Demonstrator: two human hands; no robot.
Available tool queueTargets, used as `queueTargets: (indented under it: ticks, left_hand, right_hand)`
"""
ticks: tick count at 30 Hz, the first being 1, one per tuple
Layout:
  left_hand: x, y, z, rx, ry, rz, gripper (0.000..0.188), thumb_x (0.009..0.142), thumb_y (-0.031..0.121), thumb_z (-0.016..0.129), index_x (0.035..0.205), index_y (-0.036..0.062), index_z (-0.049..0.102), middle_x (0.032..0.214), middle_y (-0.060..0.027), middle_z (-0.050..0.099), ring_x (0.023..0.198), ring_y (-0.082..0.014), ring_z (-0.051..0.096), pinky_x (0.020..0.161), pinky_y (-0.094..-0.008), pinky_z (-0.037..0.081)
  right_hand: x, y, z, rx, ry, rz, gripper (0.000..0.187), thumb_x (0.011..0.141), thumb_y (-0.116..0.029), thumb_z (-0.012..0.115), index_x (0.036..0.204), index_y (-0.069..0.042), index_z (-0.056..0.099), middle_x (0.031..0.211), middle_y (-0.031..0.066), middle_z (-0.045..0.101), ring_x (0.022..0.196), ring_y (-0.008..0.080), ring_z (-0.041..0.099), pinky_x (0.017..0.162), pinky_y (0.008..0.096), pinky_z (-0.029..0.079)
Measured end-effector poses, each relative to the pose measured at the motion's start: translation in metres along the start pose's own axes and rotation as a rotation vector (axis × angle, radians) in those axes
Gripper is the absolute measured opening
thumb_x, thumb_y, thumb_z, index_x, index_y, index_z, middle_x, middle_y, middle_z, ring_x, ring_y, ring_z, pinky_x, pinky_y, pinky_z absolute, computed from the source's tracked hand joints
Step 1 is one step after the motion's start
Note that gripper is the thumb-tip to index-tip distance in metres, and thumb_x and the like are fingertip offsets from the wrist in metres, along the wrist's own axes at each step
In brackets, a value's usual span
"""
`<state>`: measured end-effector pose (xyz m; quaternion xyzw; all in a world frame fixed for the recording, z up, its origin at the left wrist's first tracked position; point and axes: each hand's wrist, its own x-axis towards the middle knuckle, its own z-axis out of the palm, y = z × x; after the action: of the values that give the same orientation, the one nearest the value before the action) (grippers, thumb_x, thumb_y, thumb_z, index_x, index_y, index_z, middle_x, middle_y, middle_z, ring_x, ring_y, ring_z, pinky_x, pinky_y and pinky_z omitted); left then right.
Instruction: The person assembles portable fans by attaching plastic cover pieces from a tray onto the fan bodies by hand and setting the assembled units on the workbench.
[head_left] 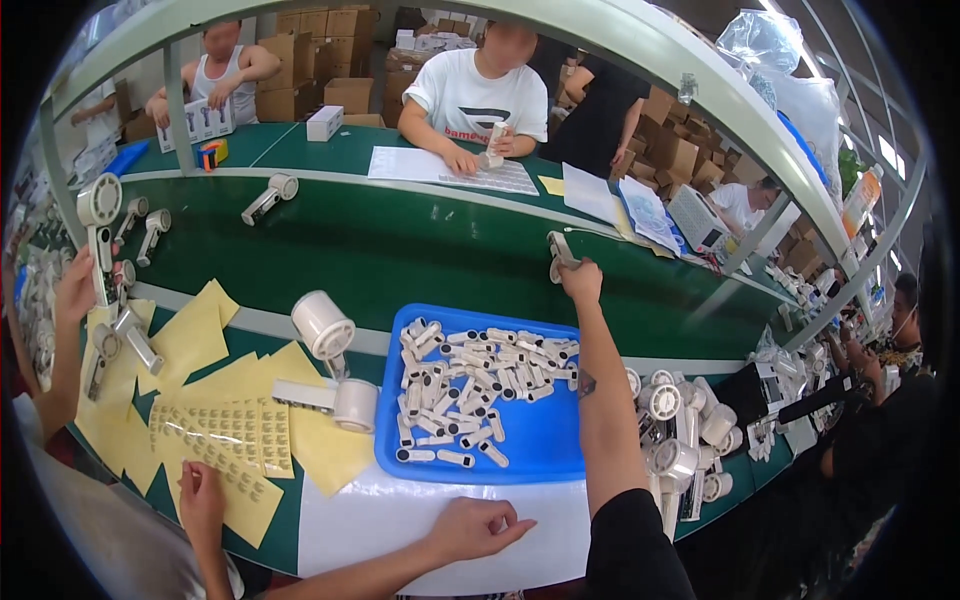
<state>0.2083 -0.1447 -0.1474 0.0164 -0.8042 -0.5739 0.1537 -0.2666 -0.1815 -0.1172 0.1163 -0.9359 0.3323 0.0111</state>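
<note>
Over the green conveyor belt, my right hand is closed on a white handheld fan, with the arm stretched out past the blue tray. Many small white oblong parts with dark ends lie loosely in that tray. My left hand rests above a white sheet in front of the tray, holding nothing, its fingers loosely bent and apart. Left of the tray are two white handheld fans, one with its round head raised and one lying on yellow sheets.
A heap of white fans stands right of my right arm. At left, a co-worker's hand lifts a fan; the other hand is over a sticker sheet. Several fans ride the belt. A person sits opposite.
</note>
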Motion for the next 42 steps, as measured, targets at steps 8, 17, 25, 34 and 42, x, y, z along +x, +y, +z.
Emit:
queueTargets:
  ticks: [8,17,25,34,42]
  left_hand:
    - [-0.002,-0.001,0.002,0.029,-0.012,-0.019,0.032,0.084,0.036,0.074,0.067,0.0106,0.066,0.052,-0.0036,0.059,0.045,-0.0199,0.06,0.045,-0.0304,0.046]
    - [0.005,0.006,-0.001,0.072,0.118,0.119,0.022,0.08,0.021,0.079,0.067,0.007,0.066,0.05,-0.0047,0.058,0.042,-0.0149,0.056,0.043,-0.0264,0.043]
    - [0.0,0.023,-0.007,0.069,0.179,0.116,0.023,0.082,0.015,0.077,0.068,0.0011,0.067,0.054,-0.003,0.06,0.046,-0.0065,0.052,0.045,-0.0215,0.038]
    - [-0.009,0.049,-0.007,0.091,0.196,0.135,0.022,0.083,0.014,0.076,0.069,0.0006,0.067,0.057,-0.0036,0.062,0.048,-0.0068,0.054,0.047,-0.0214,0.04]
    - [-0.02,0.06,-0.01,0.08,0.067,0.061,0.03,0.079,0.018,0.08,0.102,0.0054,0.067,0.092,-0.005,0.069,0.072,-0.009,0.062,0.057,-0.0222,0.047]
  right_hand:
    - [-0.044,-0.01,-0.043,-0.238,-0.163,-0.588,0.031,0.08,-0.024,0.064,0.104,-0.005,0.071,0.104,0.0199,0.069,0.101,0.0378,0.064,0.091,0.0442,0.051]
    - [-0.275,-0.018,-0.235,-0.265,-0.199,-0.669,0.033,0.082,-0.033,0.071,0.081,0.0,0.068,0.075,0.0153,0.067,0.071,0.0312,0.066,0.064,0.0379,0.051]
    - [-0.367,0.136,-0.262,-0.265,0.083,-0.398,0.046,0.07,-0.017,0.082,0.106,-0.003,0.057,0.1,0.0151,0.058,0.092,0.0309,0.06,0.078,0.0375,0.049]
    - [-0.343,0.137,-0.25,-0.263,0.063,-0.431,0.067,0.07,-0.024,0.081,0.126,-0.002,0.052,0.122,0.0183,0.054,0.105,0.041,0.059,0.087,0.0443,0.051]
    - [-0.387,0.078,-0.304,0.144,0.294,-0.669,0.064,0.065,-0.018,0.087,0.119,-0.002,0.056,0.106,0.0129,0.065,0.091,0.0189,0.066,0.076,0.0295,0.054]
